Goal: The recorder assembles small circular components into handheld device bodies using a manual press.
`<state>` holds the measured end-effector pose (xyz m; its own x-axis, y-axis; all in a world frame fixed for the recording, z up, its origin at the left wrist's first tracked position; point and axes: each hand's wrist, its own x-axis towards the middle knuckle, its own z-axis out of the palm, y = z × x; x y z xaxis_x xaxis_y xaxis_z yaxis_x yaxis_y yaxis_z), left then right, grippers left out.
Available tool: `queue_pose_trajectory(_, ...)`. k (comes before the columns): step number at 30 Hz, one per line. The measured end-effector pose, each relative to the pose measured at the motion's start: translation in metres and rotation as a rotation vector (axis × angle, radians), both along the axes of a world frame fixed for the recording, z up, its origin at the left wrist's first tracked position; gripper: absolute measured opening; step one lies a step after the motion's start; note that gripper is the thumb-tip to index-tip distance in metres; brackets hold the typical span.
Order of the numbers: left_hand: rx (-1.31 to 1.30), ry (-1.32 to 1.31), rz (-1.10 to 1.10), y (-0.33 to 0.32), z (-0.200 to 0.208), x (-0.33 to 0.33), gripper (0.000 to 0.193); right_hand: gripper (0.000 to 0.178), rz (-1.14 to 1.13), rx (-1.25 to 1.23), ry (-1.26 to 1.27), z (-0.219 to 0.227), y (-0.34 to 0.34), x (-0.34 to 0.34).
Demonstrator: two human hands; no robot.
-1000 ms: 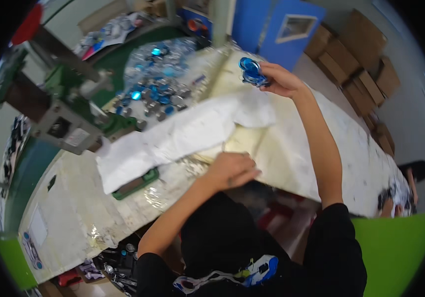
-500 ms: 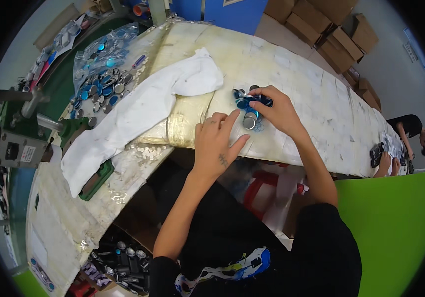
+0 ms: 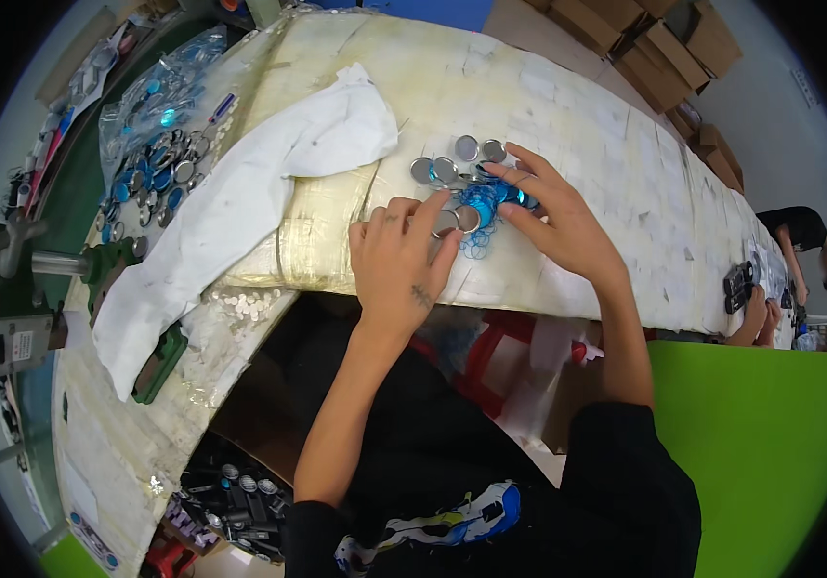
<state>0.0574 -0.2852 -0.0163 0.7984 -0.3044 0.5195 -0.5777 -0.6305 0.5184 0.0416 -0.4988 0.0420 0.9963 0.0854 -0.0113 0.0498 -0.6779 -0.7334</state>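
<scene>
Small round caps: silver-grey, some with bright, shiny blue
Thin loops: translucent-looking blue
Cloth: plain white
Counter: cream to yellowish white, streaked with dark scuffs
Heaped discs: mixed silver and blue
Machine housing: grey, with a pale label and a black patch
Partition: flat lime green
Cardboard boxes: brown
Shirt: black, printed in white, blue and yellow-green
Panel: solid blue
</scene>
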Motion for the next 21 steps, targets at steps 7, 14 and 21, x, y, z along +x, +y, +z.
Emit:
queue_pose_trajectory(7,-0.026,-0.019,0.031,0.000,0.000,-0.002,0.043,0.060,-0.033,-0.176,-0.003,0.025,-0.004,-0.016)
queue_pose_trajectory(14,-0.084,-0.030,0.038,0.000,-0.001,-0.003,0.040,0.079,0.047,-0.355,-0.211,0.006,0.031,-0.015)
queue_pose_trajectory(21,-0.141,-0.017,0.033,0.002,-0.001,-0.004,0.039,0.058,0.018,-0.219,-0.197,-0.015,0.038,-0.012)
